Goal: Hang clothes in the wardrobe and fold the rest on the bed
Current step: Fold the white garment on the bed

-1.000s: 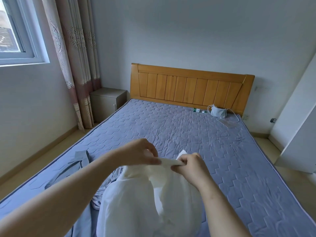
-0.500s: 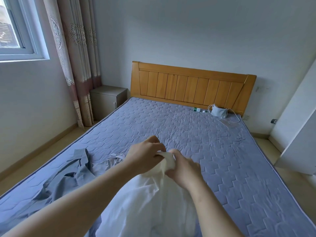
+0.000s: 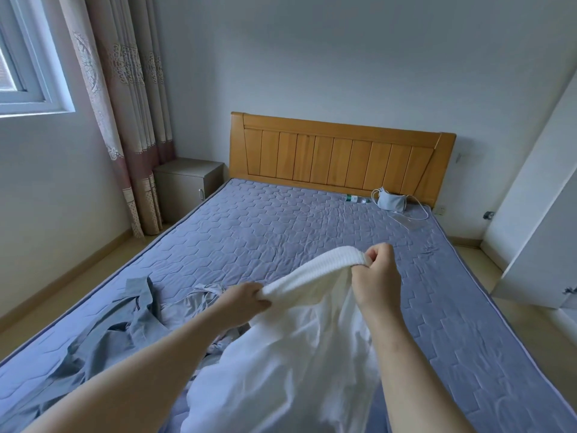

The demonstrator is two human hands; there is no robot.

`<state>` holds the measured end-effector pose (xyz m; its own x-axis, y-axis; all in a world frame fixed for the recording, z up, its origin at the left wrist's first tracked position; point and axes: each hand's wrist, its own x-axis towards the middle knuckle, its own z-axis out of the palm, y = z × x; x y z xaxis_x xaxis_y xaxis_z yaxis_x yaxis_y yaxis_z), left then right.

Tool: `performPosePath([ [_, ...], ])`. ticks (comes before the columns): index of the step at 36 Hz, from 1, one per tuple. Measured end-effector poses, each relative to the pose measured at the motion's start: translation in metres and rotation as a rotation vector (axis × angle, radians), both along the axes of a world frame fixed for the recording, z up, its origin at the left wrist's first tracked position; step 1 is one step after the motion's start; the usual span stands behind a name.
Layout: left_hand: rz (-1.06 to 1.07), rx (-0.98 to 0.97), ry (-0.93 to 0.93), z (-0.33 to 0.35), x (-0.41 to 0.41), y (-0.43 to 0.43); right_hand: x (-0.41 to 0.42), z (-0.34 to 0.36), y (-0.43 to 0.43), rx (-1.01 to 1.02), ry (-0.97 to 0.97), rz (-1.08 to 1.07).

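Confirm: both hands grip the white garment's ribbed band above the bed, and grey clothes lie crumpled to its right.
Wrong side: the head view shows the grey clothes crumpled to the left of the white garment. The left hand and right hand do grip its ribbed band above the bed.

White soft garment (image 3: 281, 370), ribbed band uppermost, which I hold stretched between my left hand (image 3: 242, 303) and right hand (image 3: 376, 276). Its body hangs in loose folds onto the bed with a quilted blue-grey mattress (image 3: 281, 229). A grey-blue shirt (image 3: 125, 326) lies crumpled and unfolded on the mattress, to its left.
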<state>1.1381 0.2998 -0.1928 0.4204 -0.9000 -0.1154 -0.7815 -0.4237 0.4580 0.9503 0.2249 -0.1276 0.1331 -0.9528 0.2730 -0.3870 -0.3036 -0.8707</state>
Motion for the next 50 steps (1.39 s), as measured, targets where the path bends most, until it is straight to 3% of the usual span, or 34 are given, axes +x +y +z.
performPosePath([
  [5, 0.182, -0.263, 0.048, 0.018, 0.007, -0.012, -0.012, -0.001, -0.012, -0.012, 0.056, -0.034],
  [10, 0.251, -0.474, -0.109, 0.07, 0.008, -0.019, -0.018, -0.003, -0.024, -0.005, 0.14, -0.071],
  [14, 0.197, -0.56, -0.259, 0.124, 0.001, -0.018, -0.022, 0.018, -0.04, -0.147, 0.122, -0.079],
  [17, 0.194, -0.747, -0.35, 0.161, 0.003, -0.019, -0.024, 0.055, -0.042, -0.331, 0.038, -0.097],
  [20, 0.217, -0.947, -0.263, 0.189, 0.004, -0.021, -0.02, 0.087, -0.041, -0.414, -0.055, -0.123],
  [22, 0.102, -0.717, -0.294, 0.197, 0.007, -0.021, -0.017, 0.098, -0.044, -0.327, -0.056, -0.12],
  [24, -0.031, -0.327, -0.543, 0.199, 0.013, -0.02, -0.017, 0.099, -0.05, -0.246, -0.019, -0.101],
  [26, -0.048, -0.181, -0.719, 0.201, 0.023, -0.018, -0.019, 0.095, -0.053, -0.211, -0.003, -0.094],
  [28, 0.01, -0.293, -0.75, 0.21, 0.028, -0.017, -0.021, 0.093, -0.053, -0.205, -0.026, -0.089],
  [31, 0.135, -0.637, -0.668, 0.224, 0.024, -0.017, -0.019, 0.097, -0.05, -0.225, -0.071, -0.105],
  [32, 0.174, -0.657, -0.65, 0.227, 0.021, -0.018, -0.019, 0.098, -0.05, -0.233, -0.07, -0.105],
  [36, 0.2, -0.418, -0.597, 0.227, 0.022, -0.017, -0.025, 0.103, -0.052, -0.227, -0.037, -0.079],
  [42, 0.212, -0.544, -0.256, 0.222, 0.016, -0.01, -0.028, 0.106, -0.039, -0.17, -0.173, -0.081],
  [45, 0.257, -0.792, -0.114, 0.23, 0.009, 0.0, -0.033, 0.11, -0.023, -0.185, -0.28, -0.105],
  [47, 0.258, -0.889, -0.125, 0.239, 0.004, 0.005, -0.036, 0.117, -0.011, -0.207, -0.355, -0.147],
  [50, 0.179, -0.685, -0.247, 0.247, -0.001, 0.015, -0.044, 0.127, 0.002, -0.244, -0.375, -0.185],
])
